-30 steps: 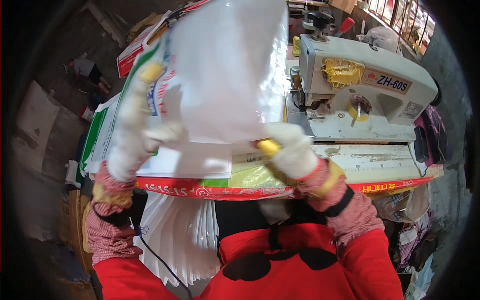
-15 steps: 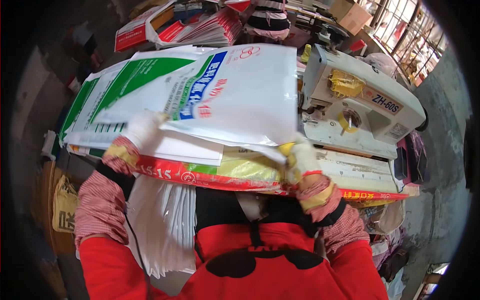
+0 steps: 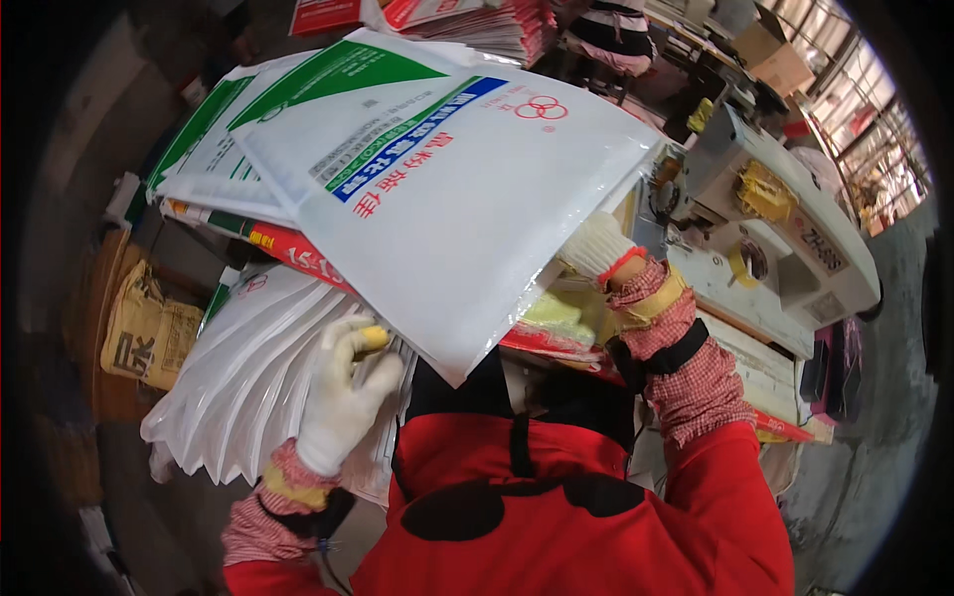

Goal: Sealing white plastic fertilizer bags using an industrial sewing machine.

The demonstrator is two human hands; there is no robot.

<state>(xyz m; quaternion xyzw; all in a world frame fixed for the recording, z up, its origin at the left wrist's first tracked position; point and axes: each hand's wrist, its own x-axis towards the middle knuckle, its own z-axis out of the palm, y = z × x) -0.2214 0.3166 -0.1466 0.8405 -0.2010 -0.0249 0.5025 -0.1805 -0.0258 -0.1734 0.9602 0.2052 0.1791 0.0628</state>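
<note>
A white plastic woven sack (image 3: 457, 219) with blue, green and red print slants across the bench before me, one corner jutting toward my body. Its right edge is in my right hand (image 3: 596, 246), whose fingertips are partly hidden at the sack. My left hand (image 3: 348, 392), in a white glove with a yellow fingertip, is off that sack, fingers bent but apart. It hovers over a fanned stack of white sacks (image 3: 253, 368) hanging at the left. Beneath the slanted sack lie more white sacks with green print (image 3: 328, 79).
A pale industrial sewing machine (image 3: 785, 219) with a roll of yellow tape stands at the right. Red-printed sacks (image 3: 487, 25) are piled at the back, near a person in striped clothing (image 3: 611, 35). A yellow bag (image 3: 149, 328) hangs at the left.
The top sack has swung round, its near corner coming toward me. My left hand has let go of it and dropped toward the hanging stack; my right hand stays at its edge.
</note>
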